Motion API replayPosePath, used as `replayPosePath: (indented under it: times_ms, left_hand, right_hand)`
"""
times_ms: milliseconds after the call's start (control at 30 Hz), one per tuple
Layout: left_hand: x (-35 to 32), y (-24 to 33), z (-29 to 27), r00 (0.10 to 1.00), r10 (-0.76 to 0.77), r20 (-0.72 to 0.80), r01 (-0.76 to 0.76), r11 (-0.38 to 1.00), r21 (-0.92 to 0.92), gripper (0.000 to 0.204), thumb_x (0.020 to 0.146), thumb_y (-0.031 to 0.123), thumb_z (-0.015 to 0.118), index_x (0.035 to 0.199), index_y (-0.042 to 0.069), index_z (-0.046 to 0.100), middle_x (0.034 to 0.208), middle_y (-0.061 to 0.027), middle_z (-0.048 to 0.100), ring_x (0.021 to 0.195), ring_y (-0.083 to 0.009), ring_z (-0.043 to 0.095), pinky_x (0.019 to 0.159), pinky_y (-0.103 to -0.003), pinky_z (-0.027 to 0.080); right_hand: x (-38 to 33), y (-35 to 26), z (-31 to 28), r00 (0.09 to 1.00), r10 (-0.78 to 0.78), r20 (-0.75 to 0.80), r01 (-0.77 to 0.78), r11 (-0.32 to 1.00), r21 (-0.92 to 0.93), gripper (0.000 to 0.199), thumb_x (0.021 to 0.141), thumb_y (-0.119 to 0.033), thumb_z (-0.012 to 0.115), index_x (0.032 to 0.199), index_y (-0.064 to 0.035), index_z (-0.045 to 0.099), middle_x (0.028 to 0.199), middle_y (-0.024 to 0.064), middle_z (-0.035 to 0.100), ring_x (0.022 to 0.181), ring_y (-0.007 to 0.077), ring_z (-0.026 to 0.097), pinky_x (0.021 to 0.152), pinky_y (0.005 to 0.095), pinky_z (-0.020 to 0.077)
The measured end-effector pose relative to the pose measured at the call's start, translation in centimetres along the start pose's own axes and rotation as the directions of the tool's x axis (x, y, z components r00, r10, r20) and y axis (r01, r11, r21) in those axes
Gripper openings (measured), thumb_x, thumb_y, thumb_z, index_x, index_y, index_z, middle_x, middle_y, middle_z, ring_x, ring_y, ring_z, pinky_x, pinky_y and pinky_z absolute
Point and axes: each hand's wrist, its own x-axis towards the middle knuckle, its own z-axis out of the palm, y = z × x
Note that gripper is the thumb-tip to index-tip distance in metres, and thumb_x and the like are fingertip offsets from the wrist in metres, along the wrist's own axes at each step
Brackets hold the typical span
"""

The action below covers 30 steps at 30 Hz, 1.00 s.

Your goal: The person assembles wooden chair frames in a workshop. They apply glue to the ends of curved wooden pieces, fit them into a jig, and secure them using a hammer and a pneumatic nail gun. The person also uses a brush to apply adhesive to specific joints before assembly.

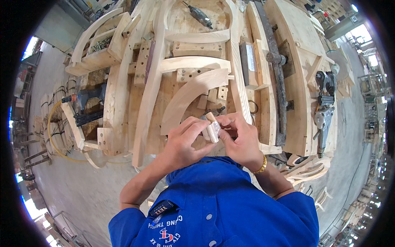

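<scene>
On the near side of the wide curved board (187,92), the left hand (181,139) and the right hand (242,136) are bent inward, facing each other. A long rail (146,103) lies left of this board, a dark power tool (200,17) beyond it, another rail (239,88) right. Both hands' fingers pinch small wooden pieces (213,132) just near the board.

The left hand (181,136) partly hides the wooden piece (212,132).
</scene>
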Motion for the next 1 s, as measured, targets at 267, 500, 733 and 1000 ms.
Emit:
replayPosePath:
  times_ms: [267, 500, 733, 1000]
  left_hand:
    - [-1.6, -1.8, -2.1, 0.963, 0.082, 0.255, -0.019, 0.971, -0.239, 0.047, 0.06, 0.005, 0.077, 0.104, 0.002, 0.06, 0.093, -0.0116, 0.062, 0.083, -0.0259, 0.063, 0.072, -0.031, 0.051]
    - [-2.3, -2.5, -1.5, 0.936, -0.137, 0.324, 0.215, 0.952, -0.219, 0.044, 0.061, 0.006, 0.074, 0.101, 0.002, 0.056, 0.097, -0.0114, 0.058, 0.087, -0.0248, 0.06, 0.075, -0.029, 0.05]
    - [-0.4, -9.4, 3.8, 0.992, 0.03, 0.122, -0.074, 0.923, 0.377, 0.052, 0.064, 0.013, 0.075, 0.109, 0.0, 0.053, 0.107, -0.0158, 0.053, 0.083, -0.0293, 0.058, 0.073, -0.037, 0.049]
    - [1.1, -13.1, 2.3, 0.852, -0.523, -0.033, 0.45, 0.698, 0.556, 0.076, 0.068, 0.022, 0.072, 0.13, -0.003, 0.037, 0.108, -0.0194, 0.053, 0.083, -0.0352, 0.057, 0.079, -0.042, 0.048]
  right_hand:
    - [1.5, 2.2, -3.3, 0.783, 0.194, 0.591, -0.517, 0.73, 0.446, 0.024, 0.088, -0.018, 0.062, 0.106, -0.004, 0.054, 0.084, 0.0047, 0.061, 0.073, 0.0105, 0.059, 0.066, 0.0233, 0.0508]
    - [2.3, 5.1, -1.9, 0.946, 0.134, -0.295, -0.115, 0.99, 0.084, 0.01, 0.089, -0.013, 0.06, 0.091, -0.0044, 0.056, 0.076, 0.0014, 0.056, 0.064, 0.0071, 0.05, 0.057, 0.0211, 0.0407]
    - [2.9, 7.4, -5.4, 0.971, 0.148, -0.19, -0.075, 0.934, 0.348, 0.015, 0.088, -0.005, 0.056, 0.101, -0.0046, 0.05, 0.079, 0.0034, 0.061, 0.054, 0.0035, 0.045, 0.044, 0.0176, 0.0339]
    - [0.9, 8.5, -5.6, 0.958, 0.185, -0.221, -0.078, 0.904, 0.42, 0.017, 0.091, -0.011, 0.055, 0.101, 0.0009, 0.06, 0.077, 0.0025, 0.061, 0.054, 0.0033, 0.045, 0.045, 0.0177, 0.0343]
